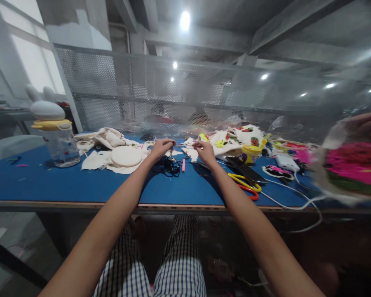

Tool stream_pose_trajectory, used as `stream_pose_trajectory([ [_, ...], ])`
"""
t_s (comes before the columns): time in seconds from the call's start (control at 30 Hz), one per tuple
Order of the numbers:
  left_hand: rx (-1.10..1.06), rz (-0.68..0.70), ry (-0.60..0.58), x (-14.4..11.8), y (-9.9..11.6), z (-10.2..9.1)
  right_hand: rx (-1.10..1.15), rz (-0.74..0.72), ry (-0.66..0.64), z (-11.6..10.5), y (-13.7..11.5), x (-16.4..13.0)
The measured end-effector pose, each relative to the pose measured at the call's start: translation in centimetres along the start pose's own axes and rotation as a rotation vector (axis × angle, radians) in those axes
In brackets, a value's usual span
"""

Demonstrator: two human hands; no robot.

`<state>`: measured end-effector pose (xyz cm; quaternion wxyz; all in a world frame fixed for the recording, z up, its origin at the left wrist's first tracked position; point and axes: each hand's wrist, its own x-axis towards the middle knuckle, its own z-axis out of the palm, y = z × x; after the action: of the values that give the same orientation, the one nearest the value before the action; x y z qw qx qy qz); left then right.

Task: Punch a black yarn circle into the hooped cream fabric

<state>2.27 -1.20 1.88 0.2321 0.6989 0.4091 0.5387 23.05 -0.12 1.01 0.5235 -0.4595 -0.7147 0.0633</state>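
Above the middle of the blue table, my left hand (pixel 163 149) is closed in a pinch, with black yarn at its fingertips. A tangle of the same black yarn (pixel 167 166) lies just below that hand. Facing it, my right hand (pixel 205 152) pinches too, on a thin pale thing (pixel 184 145) that spans the gap between the hands. Whether this is a rod or a strand I cannot tell. A small pink-handled tool (pixel 183 165) rests on the table below the gap. Left of my hands, an embroidery hoop (pixel 126 156) lies with cream cloth in it.
At far left stands a clear bottle (pixel 61 142) with a rabbit-eared lid. Scissors (pixel 245 185) with yellow and red handles, a black phone (pixel 247 170), a yellow cup (pixel 250 154) and a white cable (pixel 284 205) lie right. Another person's hand (pixel 366 126) holds pink embroidery at far right.
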Motion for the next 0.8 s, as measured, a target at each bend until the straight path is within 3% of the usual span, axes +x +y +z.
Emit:
stream_pose_trajectory([
  [0.2,-0.082,-0.031,0.002,-0.3,0.4,-0.1,-0.023,-0.006,-0.006,-0.1,-0.1,-0.1],
  [0.53,0.003,0.01,-0.003,-0.2,-0.2,-0.3,-0.024,-0.032,-0.013,0.1,0.4,0.0],
  [0.8,-0.209,-0.236,-0.074,-0.6,1.1,0.2,-0.039,-0.035,-0.012,0.0,0.4,0.0],
])
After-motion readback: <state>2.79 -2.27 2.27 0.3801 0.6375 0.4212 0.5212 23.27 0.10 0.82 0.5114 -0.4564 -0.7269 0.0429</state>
